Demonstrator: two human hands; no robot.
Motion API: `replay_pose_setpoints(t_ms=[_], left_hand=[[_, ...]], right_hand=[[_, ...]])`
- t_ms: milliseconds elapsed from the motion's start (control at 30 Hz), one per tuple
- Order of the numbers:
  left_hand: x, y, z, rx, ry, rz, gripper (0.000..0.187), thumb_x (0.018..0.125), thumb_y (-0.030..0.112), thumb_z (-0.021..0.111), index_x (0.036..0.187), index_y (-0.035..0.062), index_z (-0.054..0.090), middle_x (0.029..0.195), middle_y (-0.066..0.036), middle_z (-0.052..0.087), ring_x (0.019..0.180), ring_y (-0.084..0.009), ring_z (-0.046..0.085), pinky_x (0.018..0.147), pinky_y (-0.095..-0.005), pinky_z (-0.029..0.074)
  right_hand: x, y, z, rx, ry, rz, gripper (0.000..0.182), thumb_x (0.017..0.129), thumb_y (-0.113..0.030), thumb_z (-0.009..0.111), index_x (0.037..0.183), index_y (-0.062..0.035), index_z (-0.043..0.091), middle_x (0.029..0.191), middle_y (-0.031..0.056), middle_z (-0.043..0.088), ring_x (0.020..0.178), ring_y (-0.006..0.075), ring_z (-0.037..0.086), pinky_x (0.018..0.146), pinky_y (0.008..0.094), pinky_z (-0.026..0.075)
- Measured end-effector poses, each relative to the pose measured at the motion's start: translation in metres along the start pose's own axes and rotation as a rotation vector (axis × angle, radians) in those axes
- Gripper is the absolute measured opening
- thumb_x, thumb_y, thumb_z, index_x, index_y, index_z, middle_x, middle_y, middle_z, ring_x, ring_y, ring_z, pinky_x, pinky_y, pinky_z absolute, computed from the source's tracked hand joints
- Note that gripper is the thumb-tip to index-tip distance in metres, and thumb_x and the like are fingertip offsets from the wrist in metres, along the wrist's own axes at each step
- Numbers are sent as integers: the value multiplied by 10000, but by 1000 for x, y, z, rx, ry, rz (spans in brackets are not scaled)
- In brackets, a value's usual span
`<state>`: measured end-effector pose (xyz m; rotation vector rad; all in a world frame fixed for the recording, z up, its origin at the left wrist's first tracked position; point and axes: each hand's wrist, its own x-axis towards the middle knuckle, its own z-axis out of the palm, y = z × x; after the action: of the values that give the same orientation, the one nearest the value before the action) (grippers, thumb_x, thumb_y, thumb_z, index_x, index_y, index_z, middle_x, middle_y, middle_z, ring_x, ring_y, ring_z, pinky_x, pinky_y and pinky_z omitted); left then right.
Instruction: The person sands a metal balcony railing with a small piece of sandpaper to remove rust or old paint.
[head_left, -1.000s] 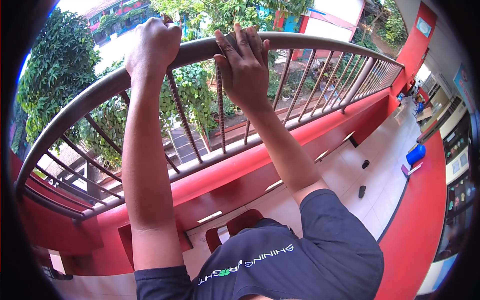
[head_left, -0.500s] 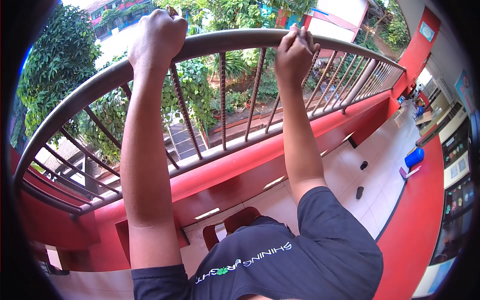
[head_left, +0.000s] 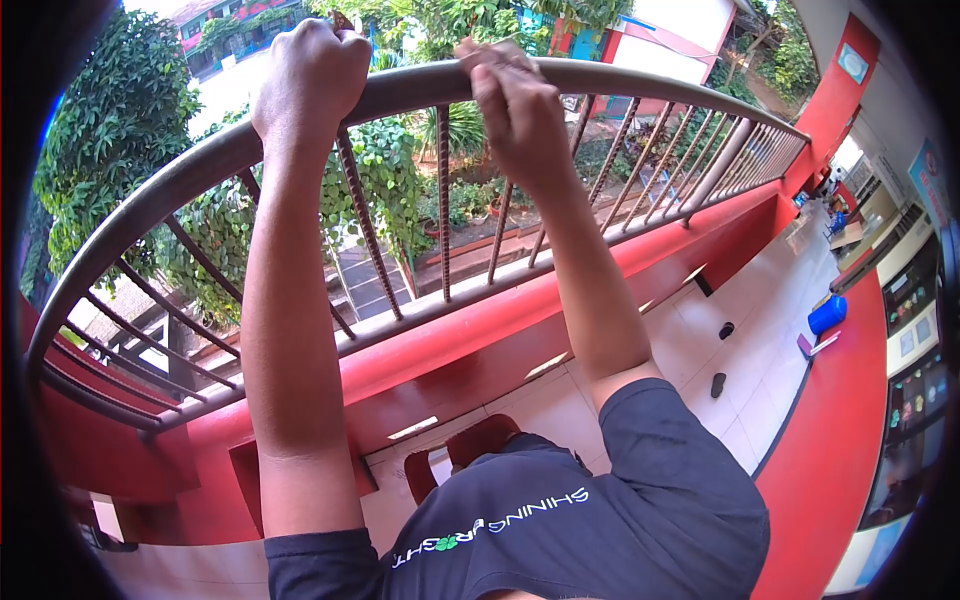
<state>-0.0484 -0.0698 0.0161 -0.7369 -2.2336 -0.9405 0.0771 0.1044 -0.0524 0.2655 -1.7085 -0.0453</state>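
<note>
Your left hand [head_left: 312, 80] closed in fist at handrail [head_left: 418, 88], brown piece [head_left: 342, 20] poking out beyond knuckles. Your right hand [head_left: 520, 105] blurred, fingers partly bent over handrail; cannot tell whether holding anything.

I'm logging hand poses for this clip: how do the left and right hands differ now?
The left hand is closed in a fist, while the right hand has its fingers less tightly curled.

The left hand looks fairly sharp; the right hand's fingertips are blurred.

A small brown thing shows beyond the left hand; whether the right hand holds anything is unclear.

Both are bare and at the top rail.
</note>
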Motion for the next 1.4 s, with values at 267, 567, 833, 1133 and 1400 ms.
replay_pose_setpoints(t_ms=[267, 567, 833, 1133, 1400], left_hand=[[0, 2, -4, 10, 32, 24, 439, 912, 351, 489, 1031, 38, 774, 1028, -247, 739, 998, -436, 709, 910, -537, 546], [10, 1, 0, 85, -77, -16, 429, 927, 343, 433, 1088, 87, 736, 1117, -229, 720, 1054, -408, 689, 913, -510, 515], [-3, 8, -12, 120, -68, -102, 440, 961, 339, 468, 1204, 72, 720, 1211, -194, 716, 1152, -388, 668, 979, -510, 520], [18, -1, -6, 222, -274, -40, 426, 931, 293, 473, 1129, 26, 740, 1139, -228, 732, 1044, -401, 711, 951, -489, 525], [12, -5, -2, 109, -231, -27, 448, 934, 322, 464, 1211, 50, 686, 1212, -214, 704, 1122, -396, 673, 988, -483, 499]], right_hand=[[3, -25, 3, 93, -107, 192, 381, 1055, -233, 470, 1131, 32, 733, 1144, 220, 739, 1099, 350, 704, 1159, 482, 395], [23, -19, 12, 18, -138, 319, 424, 1064, -262, 455, 958, 14, 759, 962, 226, 750, 946, 384, 720, 967, 455, 534], [29, 24, -33, -289, -379, 749, 413, 1075, -292, 450, 1034, -17, 756, 896, 232, 742, 916, 336, 739, 944, 489, 562], [-5, 54, -35, -461, 116, 637, 397, 1084, -228, 471, 1114, 104, 688, 1087, 276, 724, 981, 353, 735, 820, 411, 619], [-56, 17, 11, -204, 100, 144, 457, 1050, -206, 512, 1458, -2, 530, 1493, 265, 517, 1435, 468, 418, 1252, 538, 250]])
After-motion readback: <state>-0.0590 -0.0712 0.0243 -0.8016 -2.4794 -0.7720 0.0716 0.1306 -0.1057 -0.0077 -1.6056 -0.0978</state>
